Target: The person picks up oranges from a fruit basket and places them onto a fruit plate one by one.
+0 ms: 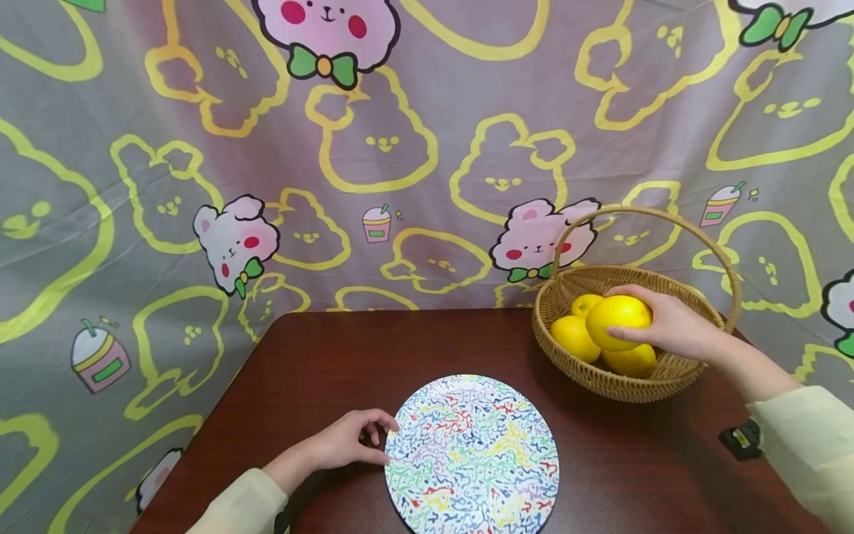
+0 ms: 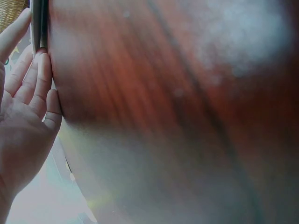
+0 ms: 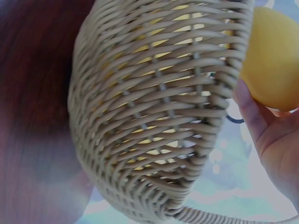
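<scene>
My right hand (image 1: pixel 680 326) grips a yellow citrus fruit (image 1: pixel 617 322) above the wicker basket (image 1: pixel 600 380) at the right of the table. Several more yellow fruits (image 1: pixel 572 340) lie in the basket below it. In the right wrist view the held fruit (image 3: pixel 273 60) is beyond the basket's woven rim, with fingers against its side. A round board (image 1: pixel 470 460) covered in colourful squiggles lies at the table's front middle. At its left edge my left hand (image 1: pixel 350 441) touches the rim with thumb and fingertips. The left wrist view has these fingers (image 2: pixel 42 81) fairly straight by the board's edge.
The basket's tall arched handle (image 1: pixel 667 215) rises over the fruit. Dark reddish wood makes up the table (image 1: pixel 373 341). Behind it hangs a grey cartoon-print cloth (image 1: pixel 414 126). A small black object (image 1: pixel 740 441) shows beside the right sleeve.
</scene>
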`<state>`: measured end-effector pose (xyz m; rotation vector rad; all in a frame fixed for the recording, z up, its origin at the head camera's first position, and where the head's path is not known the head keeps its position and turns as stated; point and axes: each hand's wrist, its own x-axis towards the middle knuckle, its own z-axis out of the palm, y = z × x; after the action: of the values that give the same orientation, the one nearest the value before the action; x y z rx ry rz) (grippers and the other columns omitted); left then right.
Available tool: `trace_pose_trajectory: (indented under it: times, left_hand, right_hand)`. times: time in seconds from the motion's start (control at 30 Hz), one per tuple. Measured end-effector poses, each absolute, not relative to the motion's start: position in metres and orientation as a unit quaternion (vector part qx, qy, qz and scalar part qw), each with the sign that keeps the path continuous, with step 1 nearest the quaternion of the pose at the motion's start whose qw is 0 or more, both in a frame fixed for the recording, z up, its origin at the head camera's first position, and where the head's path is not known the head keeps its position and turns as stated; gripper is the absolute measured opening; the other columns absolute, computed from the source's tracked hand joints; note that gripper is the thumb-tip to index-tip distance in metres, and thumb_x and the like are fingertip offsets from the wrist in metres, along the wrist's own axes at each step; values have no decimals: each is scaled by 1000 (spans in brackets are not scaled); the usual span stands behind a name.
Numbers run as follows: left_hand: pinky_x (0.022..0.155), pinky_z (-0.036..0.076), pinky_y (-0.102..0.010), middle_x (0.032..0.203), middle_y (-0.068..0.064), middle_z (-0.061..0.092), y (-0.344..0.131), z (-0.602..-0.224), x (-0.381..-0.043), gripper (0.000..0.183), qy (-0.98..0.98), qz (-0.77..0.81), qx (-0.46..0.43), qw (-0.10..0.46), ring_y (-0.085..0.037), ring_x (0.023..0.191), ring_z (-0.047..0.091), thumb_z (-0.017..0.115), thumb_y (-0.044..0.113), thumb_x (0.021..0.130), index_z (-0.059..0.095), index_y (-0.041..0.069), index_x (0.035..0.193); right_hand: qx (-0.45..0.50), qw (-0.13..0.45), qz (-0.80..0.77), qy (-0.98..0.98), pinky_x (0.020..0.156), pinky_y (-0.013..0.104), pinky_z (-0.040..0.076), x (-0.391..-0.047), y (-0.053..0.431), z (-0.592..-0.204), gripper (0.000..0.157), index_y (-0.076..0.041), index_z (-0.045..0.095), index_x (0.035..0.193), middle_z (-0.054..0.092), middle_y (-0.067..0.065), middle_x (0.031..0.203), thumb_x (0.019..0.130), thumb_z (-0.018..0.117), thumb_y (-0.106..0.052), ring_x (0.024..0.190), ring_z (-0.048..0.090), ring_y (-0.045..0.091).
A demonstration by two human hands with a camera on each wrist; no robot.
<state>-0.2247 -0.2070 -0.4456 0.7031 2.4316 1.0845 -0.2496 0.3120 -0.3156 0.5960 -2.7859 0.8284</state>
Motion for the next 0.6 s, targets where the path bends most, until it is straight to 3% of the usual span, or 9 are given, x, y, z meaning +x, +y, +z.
trace_pose_trajectory:
  times: [0.6]
  left_hand:
    - [72,42,-27,97,5,59,-205,-443,-225,38,868,382,246,198,-15,83,54,82,23,80,64,16,113]
  right_hand:
    - [236,104,308,-916,63,37,45,-240,275,-300,54,-12,52,131,62,10,102,84,76,-25,77,55,24]
